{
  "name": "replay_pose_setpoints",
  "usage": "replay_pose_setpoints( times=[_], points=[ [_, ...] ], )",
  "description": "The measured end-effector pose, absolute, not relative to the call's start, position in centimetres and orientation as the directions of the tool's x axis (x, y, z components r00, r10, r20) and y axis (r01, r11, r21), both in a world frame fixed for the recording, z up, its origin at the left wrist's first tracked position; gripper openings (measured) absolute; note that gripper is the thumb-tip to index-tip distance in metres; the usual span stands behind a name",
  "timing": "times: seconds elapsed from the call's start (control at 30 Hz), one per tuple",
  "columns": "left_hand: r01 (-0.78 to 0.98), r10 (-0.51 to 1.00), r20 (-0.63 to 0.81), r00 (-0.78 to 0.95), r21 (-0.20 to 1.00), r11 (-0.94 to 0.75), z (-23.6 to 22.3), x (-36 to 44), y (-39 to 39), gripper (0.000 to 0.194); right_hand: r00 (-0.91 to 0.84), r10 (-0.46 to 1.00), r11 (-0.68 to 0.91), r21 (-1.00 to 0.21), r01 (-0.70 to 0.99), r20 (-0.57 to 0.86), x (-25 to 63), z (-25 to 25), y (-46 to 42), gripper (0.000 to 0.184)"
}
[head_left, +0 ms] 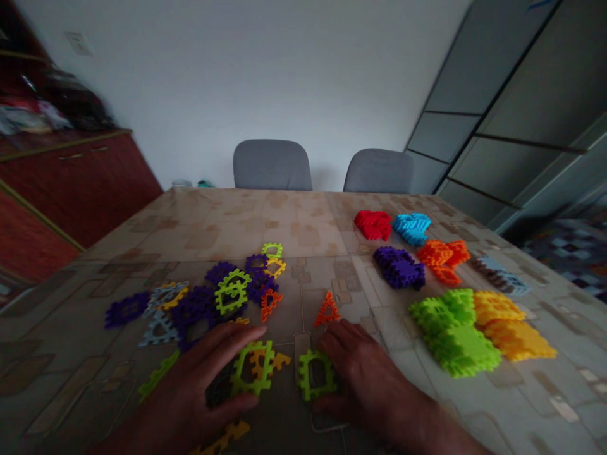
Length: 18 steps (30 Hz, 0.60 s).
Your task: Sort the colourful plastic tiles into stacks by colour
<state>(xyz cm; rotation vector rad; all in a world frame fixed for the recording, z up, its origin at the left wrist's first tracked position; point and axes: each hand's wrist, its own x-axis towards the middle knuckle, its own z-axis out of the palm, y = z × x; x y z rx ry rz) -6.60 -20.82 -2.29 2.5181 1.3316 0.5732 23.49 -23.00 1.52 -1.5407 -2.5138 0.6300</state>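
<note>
My left hand (190, 385) lies low on the table with fingers curled around a green frame-shaped puzzle piece (251, 370) that rests over a yellow piece (270, 361). My right hand (365, 373) is beside it, fingers bent on a second green piece (315, 374) with an arched opening. An orange triangle piece (327, 309) lies just beyond my right fingertips. A loose scatter of purple, green, grey, yellow and orange pieces (208, 297) spreads ahead of my left hand.
Sorted stacks stand on the right of the patterned table (284, 227): red (374, 224), blue (411, 227), purple (399, 266), orange (443, 256), grey (497, 273), green (453, 332) and yellow (509, 325). Two grey chairs (272, 164) stand at the far edge. A red cabinet (71, 183) is on the left.
</note>
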Motion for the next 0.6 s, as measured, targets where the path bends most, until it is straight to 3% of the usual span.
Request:
replay_pose_setpoints(
  times=[0.17,0.27,0.4,0.6],
  points=[
    [0.725,0.834,0.210,0.511,0.415,-0.549,-1.8,-5.7,-21.1,0.063,-0.455,0.881,0.374,-0.399,0.837,-0.127,23.4,1.9,-23.1,0.057],
    [0.700,0.810,0.167,0.563,0.425,-0.574,-1.0,-4.9,-20.9,0.067,-0.434,0.895,0.358,-0.414,0.837,-0.103,24.1,2.5,-22.7,0.038],
    [0.603,0.710,0.088,0.698,0.461,-0.651,0.7,-3.1,-19.7,0.075,-0.321,0.947,0.290,-0.401,0.869,-0.009,25.7,2.4,-21.8,0.010],
    [0.434,0.503,0.015,0.864,0.484,-0.760,2.4,1.0,-18.1,0.080,-0.227,0.971,0.238,-0.427,0.872,0.076,27.5,1.8,-20.8,0.006]
  ],
)
